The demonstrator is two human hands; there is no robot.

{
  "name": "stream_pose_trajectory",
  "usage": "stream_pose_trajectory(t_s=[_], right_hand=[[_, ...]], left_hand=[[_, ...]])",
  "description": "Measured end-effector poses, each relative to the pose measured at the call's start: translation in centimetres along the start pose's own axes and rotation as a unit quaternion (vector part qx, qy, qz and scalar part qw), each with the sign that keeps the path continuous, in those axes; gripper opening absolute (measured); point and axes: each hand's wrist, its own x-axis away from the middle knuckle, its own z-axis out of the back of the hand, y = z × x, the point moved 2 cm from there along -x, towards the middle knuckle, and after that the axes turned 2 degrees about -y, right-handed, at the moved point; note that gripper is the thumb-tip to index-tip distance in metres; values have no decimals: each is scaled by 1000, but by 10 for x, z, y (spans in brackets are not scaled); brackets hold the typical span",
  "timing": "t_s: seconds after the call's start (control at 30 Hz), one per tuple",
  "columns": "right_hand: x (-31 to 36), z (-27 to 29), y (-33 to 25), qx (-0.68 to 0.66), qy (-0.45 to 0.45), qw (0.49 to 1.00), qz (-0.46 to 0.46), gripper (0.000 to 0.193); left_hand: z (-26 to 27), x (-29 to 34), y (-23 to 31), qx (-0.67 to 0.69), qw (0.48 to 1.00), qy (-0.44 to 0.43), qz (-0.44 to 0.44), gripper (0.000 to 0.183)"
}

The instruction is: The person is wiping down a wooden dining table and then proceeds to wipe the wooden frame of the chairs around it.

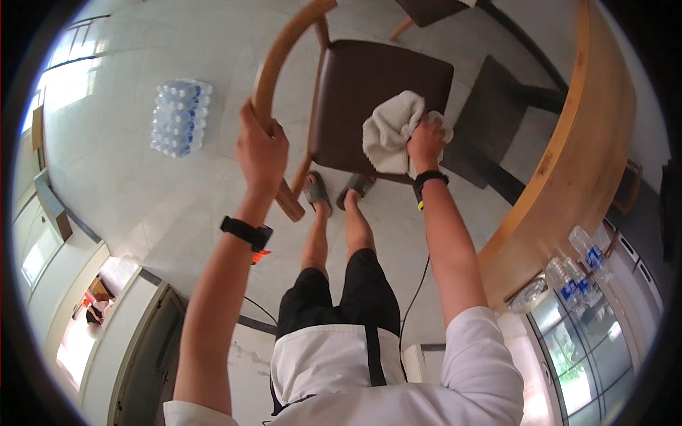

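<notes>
A wooden chair (383, 106) with a dark brown padded seat stands in front of me. Its curved wooden backrest rail (278, 60) runs along the left side of the seat. My left hand (261, 153) is closed around that rail. On the front right part of the seat lies a crumpled beige cloth (391, 135), bunched up in my right hand (426, 145). The right fingers are closed on it, partly hidden in its folds.
A wrapped pack of water bottles (180, 118) sits on the tiled floor at left. Along the right runs a wooden tabletop (568, 163) with a dark base (490, 121). Several plastic bottles (568, 280) stand at lower right. Another chair (432, 10) is at the top.
</notes>
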Motion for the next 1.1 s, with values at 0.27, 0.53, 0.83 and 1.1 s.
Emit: stream_pose_trajectory(t_s=[0.27, 0.53, 0.83, 1.1], right_hand=[[118, -72, -129, -28, -51, 971, 232, 51], [13, -27, 10, -86, 19, 956, 278, 58], [-126, 8, 3, -92, 154, 982, 56, 74], [-171, 34, -6, -22, 34, 993, 109, 75]], left_hand=[[-4, -1, -7, -13, 1000, 4, -10, 51], [-8, -3, -7, 7, 1000, -8, 6, 50], [-16, -1, 3, -8, 1000, -8, 0, 50], [-11, -3, -5, -32, 999, 7, 14, 48]])
